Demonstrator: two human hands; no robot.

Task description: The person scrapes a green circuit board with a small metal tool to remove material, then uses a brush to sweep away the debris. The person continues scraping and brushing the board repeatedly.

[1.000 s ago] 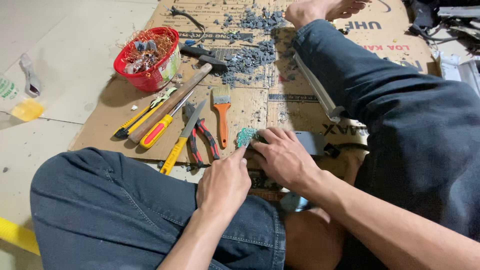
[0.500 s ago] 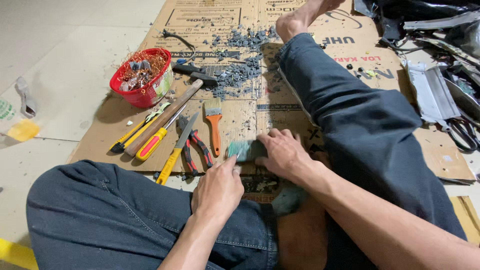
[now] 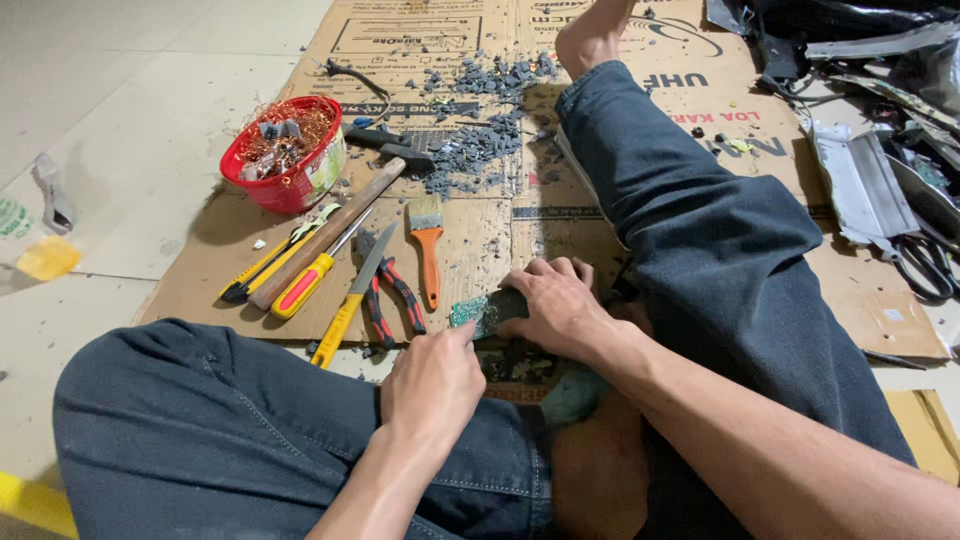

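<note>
A: Pale tiled floor (image 3: 130, 120), with flattened brown cardboard (image 3: 560, 235) spread over it, probably to catch the grey debris (image 3: 470, 150) lying well beyond the hands.

B: And the hands themselves?

A: The right hand (image 3: 560, 305) presses flat over a small green circuit board (image 3: 472, 312), seemingly pinning it to the cardboard. The left hand (image 3: 435, 380) is pinched at the board's near edge; whether it holds a tool, I cannot tell.

B: The tools?

A: Just beyond the left hand, within reach: an orange-handled paintbrush (image 3: 428, 245), red-handled pliers (image 3: 385, 290), a yellow-handled screwdriver (image 3: 310, 280), a wooden-handled hammer (image 3: 340, 225). Farther off, a red plastic basket of copper wire (image 3: 285, 155).
</note>
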